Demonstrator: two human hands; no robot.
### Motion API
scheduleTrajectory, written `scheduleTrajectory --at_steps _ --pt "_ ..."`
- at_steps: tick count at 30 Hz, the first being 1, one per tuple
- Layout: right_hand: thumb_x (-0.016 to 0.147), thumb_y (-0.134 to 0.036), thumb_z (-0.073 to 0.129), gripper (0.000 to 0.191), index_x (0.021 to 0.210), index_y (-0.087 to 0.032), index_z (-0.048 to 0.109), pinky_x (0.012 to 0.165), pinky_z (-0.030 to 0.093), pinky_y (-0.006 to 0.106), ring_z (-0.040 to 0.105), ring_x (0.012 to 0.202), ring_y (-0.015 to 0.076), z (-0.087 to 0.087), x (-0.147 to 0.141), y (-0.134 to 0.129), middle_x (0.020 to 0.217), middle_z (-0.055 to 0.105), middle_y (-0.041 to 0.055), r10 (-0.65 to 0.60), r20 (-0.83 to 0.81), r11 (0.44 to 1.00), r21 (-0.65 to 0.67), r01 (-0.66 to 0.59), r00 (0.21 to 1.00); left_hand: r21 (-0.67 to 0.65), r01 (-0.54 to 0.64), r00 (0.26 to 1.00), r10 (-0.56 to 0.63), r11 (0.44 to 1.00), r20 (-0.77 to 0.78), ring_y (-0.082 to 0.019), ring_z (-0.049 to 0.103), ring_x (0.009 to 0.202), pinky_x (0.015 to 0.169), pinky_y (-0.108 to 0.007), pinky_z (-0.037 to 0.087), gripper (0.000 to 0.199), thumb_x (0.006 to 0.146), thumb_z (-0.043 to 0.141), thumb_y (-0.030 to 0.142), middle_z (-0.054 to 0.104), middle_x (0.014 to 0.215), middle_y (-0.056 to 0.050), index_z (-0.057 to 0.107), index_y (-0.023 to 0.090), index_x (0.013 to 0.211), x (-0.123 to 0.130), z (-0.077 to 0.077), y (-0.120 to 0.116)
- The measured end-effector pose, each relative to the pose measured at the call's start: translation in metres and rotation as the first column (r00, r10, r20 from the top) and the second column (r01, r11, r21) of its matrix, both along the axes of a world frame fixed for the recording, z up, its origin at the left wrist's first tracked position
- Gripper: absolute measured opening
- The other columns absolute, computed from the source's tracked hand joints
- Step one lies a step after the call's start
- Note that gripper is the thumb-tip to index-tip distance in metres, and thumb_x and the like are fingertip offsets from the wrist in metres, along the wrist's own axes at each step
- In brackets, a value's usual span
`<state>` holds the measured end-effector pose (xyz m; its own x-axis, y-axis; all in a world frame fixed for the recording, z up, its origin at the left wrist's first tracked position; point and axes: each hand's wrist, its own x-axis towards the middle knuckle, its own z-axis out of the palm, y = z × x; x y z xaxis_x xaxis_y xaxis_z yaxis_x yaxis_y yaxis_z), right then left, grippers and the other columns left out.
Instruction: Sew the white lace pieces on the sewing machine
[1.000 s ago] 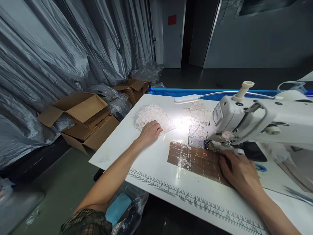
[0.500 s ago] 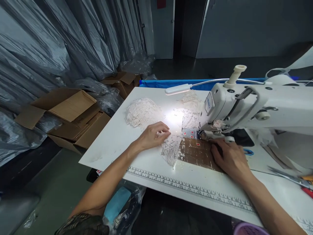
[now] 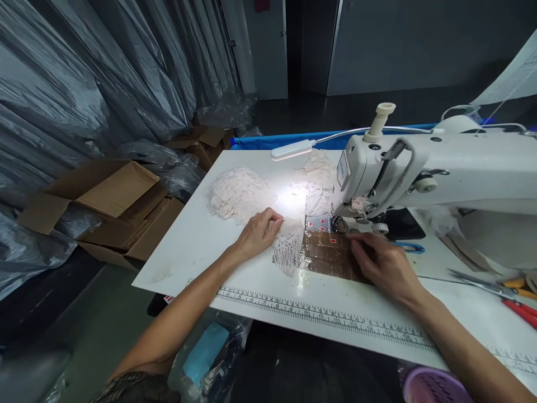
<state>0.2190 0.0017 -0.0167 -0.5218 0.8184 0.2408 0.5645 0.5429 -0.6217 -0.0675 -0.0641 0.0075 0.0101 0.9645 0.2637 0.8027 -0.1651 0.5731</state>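
My left hand (image 3: pixel 260 232) pinches the upper left edge of a small white lace piece (image 3: pixel 287 249), which lies on the table left of the sewing machine's needle area. My right hand (image 3: pixel 384 263) rests beside the presser foot (image 3: pixel 340 225), its thumb and index finger bent toward each other at the right end of a brown taped plate (image 3: pixel 327 254). Whether anything is between those fingertips is too small to tell. A heap of white lace (image 3: pixel 239 195) lies beyond my left hand, and more lace (image 3: pixel 319 168) sits behind the needle area.
The white sewing machine (image 3: pixel 461 168) fills the right side, with a lamp (image 3: pixel 292 150) at its left. Scissors (image 3: pixel 482 284) and a blue-handled tool (image 3: pixel 409 247) lie at right. Open cardboard boxes (image 3: pixel 119 190) stand left of the table (image 3: pixel 176 252); a purple basket (image 3: pixel 436 386) is below.
The view has shifted slightly. My right hand has drawn a little back from the presser foot, and its fingers show more clearly. My left hand and the lace piece have moved only slightly.
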Motion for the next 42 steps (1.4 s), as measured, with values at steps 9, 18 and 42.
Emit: scheduleTrajectory --at_steps 9,18,42 --pt "0.088 -0.047 0.06 0.059 0.141 -0.024 0.046 0.073 0.055 0.033 0.064 0.085 0.0206 0.032 -0.017 -0.019 0.106 0.067 0.0071 0.432 -0.259 0.622 -0.607 -0.494 0.864 -0.042 0.408 0.853 -0.364 0.912 0.374 -0.014 0.066 0.087 0.076 -0.027 0.056 0.018 0.09 0.057 0.025 0.069 0.098 -0.008 0.059 0.015 0.105 0.067 0.029 -0.03" --pt "0.091 -0.051 0.049 0.045 0.12 -0.02 0.063 0.072 0.051 0.031 0.064 0.083 0.0216 0.02 -0.02 -0.006 0.089 0.069 0.0063 0.356 -0.2 0.688 -0.605 -0.401 0.913 -0.077 0.194 0.974 -0.183 0.978 0.133 -0.014 0.063 0.079 0.067 -0.026 0.05 0.021 0.095 0.05 0.028 0.068 0.097 -0.005 0.059 0.018 0.111 0.022 0.041 -0.021" --pt "0.09 -0.049 0.039 0.042 0.096 -0.022 0.071 0.055 0.044 0.029 0.066 0.064 0.0231 -0.008 -0.024 0.01 0.073 0.071 0.005 0.085 0.011 0.989 -0.121 -0.083 0.996 -0.128 -0.294 0.894 0.224 0.947 -0.389 -0.02 0.053 0.087 0.077 -0.034 0.043 0.019 0.094 0.038 0.023 0.052 0.095 -0.006 0.045 0.019 0.078 -0.052 0.014 0.031"
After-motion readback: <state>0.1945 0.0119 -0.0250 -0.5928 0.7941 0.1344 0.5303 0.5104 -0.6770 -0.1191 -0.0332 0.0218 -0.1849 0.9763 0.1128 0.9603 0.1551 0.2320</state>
